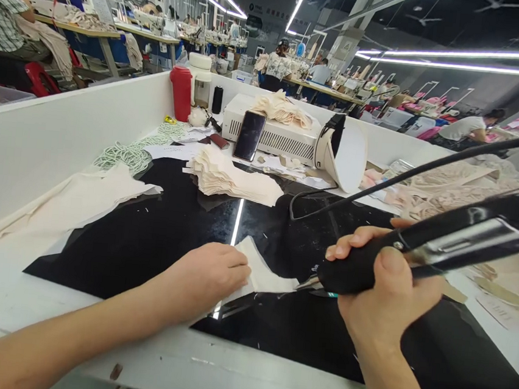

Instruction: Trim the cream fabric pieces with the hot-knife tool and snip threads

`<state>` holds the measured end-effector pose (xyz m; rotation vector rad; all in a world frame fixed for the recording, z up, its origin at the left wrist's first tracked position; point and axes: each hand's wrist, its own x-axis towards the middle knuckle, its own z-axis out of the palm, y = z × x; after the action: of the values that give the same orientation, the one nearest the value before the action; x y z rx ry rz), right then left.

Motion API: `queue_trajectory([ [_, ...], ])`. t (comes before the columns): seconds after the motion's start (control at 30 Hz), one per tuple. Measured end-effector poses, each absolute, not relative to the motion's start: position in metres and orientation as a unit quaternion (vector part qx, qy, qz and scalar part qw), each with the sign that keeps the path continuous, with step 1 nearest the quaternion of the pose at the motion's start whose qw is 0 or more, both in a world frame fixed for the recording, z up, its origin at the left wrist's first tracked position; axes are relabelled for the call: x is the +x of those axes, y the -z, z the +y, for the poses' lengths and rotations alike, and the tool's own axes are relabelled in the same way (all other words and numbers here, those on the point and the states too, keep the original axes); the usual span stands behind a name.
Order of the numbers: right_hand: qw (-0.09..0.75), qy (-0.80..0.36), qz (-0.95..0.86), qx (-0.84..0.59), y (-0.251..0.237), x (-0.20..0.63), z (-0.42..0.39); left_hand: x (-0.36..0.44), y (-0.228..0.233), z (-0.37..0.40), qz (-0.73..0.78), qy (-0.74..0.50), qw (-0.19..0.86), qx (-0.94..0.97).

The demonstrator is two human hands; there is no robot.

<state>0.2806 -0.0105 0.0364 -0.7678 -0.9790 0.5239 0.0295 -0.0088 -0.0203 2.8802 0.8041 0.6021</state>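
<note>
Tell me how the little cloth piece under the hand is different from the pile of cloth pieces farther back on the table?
The cloth piece is a single flat layer, while the pile is many layers stacked and fanned out. The left hand presses the cloth piece down; nothing touches the pile. The cloth piece lies at the tip of the black tool gripped in the right hand; the pile sits farther back, near the white machine. Both are cream and lie on the black table surface.
</note>
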Motion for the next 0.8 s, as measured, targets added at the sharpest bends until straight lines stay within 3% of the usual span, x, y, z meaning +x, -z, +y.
queue_trajectory([
  [0.17,0.793,-0.228,-0.452,-0.339,-0.030,0.285,0.008,0.025,0.023,-0.008,0.272,-0.170,0.059,0.945],
  [0.4,0.783,-0.256,-0.472,-0.315,-0.022,0.265,0.004,0.025,0.004,-0.020,0.342,-0.091,0.199,0.914],
  [0.5,0.779,-0.266,-0.477,-0.308,-0.018,0.256,0.006,0.021,-0.008,-0.015,0.366,-0.054,0.210,0.905],
  [0.67,0.778,-0.270,-0.468,-0.319,-0.015,0.244,0.015,0.022,-0.012,0.011,0.345,-0.115,0.168,0.916],
  [0.8,0.778,-0.269,-0.468,-0.322,-0.017,0.236,0.018,0.030,-0.002,0.033,0.277,-0.157,0.215,0.923],
])
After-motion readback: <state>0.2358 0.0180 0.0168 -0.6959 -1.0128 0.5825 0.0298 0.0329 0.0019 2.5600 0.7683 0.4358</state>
